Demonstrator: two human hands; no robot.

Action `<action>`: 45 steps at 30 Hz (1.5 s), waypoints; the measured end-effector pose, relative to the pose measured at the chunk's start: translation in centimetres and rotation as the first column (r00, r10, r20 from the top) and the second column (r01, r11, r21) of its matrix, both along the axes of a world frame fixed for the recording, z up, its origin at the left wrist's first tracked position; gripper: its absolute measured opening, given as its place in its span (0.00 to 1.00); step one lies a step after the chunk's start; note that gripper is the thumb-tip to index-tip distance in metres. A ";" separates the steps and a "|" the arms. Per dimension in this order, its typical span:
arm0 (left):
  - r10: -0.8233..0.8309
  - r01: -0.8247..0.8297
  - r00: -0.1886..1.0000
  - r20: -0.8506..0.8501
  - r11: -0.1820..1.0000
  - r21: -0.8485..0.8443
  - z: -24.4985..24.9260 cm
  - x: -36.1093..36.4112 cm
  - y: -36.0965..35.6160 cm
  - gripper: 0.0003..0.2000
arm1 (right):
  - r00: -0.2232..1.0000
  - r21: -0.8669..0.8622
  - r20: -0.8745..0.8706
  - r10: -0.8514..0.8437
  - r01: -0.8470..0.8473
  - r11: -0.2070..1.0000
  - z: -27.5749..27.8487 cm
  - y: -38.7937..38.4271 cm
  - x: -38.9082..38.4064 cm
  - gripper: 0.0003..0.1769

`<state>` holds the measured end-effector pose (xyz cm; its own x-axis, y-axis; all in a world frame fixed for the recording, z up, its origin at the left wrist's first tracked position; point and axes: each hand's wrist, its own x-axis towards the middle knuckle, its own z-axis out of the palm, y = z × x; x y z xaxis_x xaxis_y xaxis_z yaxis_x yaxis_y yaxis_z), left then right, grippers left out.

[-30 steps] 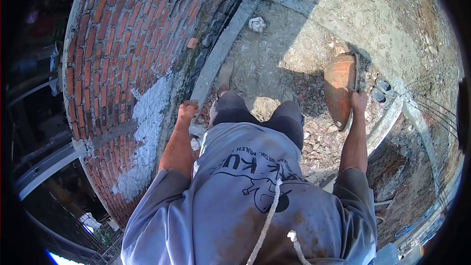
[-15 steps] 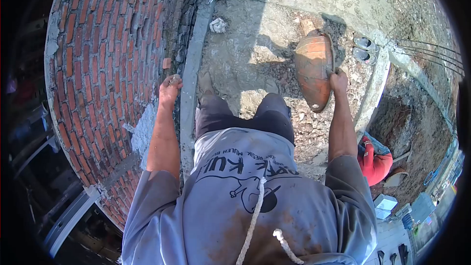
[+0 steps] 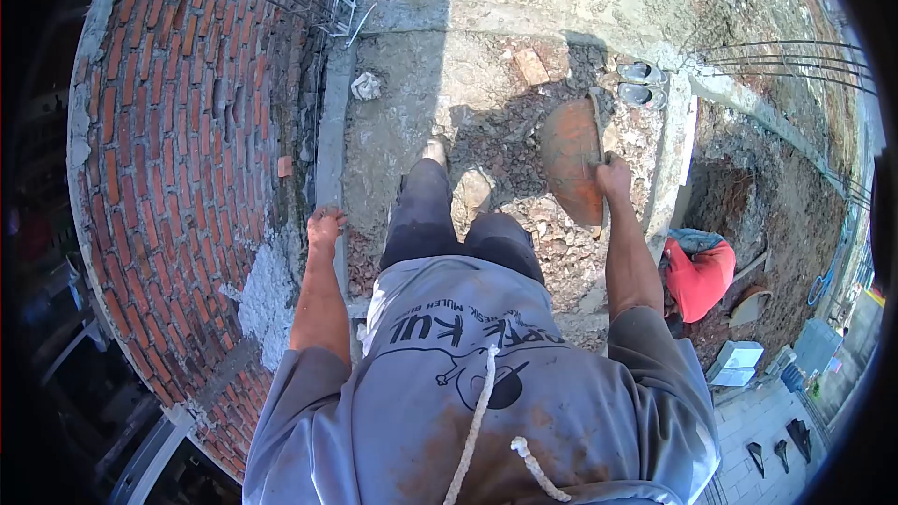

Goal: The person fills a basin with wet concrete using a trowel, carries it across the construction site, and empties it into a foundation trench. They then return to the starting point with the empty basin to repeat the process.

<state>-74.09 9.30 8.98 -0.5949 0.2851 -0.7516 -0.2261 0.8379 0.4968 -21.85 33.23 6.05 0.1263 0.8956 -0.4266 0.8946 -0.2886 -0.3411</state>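
My right hand (image 3: 614,178) grips the rim of a round, shallow reddish-brown basin (image 3: 571,164), which hangs tilted on its side with its mud-stained outer face turned toward my legs. My left hand (image 3: 325,223) is held out beside the concrete strip along the brick wall, its fingers partly curled; whether anything small is in it cannot be made out. Under the basin lies rubble-strewn ground. A loose brick (image 3: 531,66) rests on the soil beyond the basin, and a pair of grey shoes (image 3: 641,84) lies to its right.
A brick wall (image 3: 178,159) runs along the left. Bent rebar (image 3: 341,14) sticks out at the top left, and more rods (image 3: 795,61) cross the right. A person in red (image 3: 700,276) crouches by a dug pit (image 3: 720,192). A crumpled white lump (image 3: 366,86) lies ahead.
My body has moved forward and the view has shifted. The basin, still in my right hand, has turned more edge-on. The brick behind it shows more fully.
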 end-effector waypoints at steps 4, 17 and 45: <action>-0.125 0.120 0.987 0.097 0.991 0.061 -0.4 2.7 3.8 0.22 | 0.999 -0.043 0.025 -0.023 0.024 0.999 2.9 -0.5 0.4 0.22; 0.125 -0.132 0.986 0.107 0.990 0.057 -2.8 4.1 -4.4 0.25 | 0.990 -0.074 0.097 0.102 -0.095 0.993 -1.7 -3.6 4.5 0.21; 0.554 -0.556 0.831 0.048 0.828 0.071 -1.9 18.5 -37.1 0.15 | 0.950 -0.010 -0.028 0.311 -0.312 0.950 -0.2 -15.6 8.2 0.23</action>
<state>-55.56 -27.84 7.04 -0.6524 -0.0291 -0.7573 -0.6543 0.5259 0.5434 -13.64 17.64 5.87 -0.1691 0.8822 -0.4394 0.9317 -0.0023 -0.3632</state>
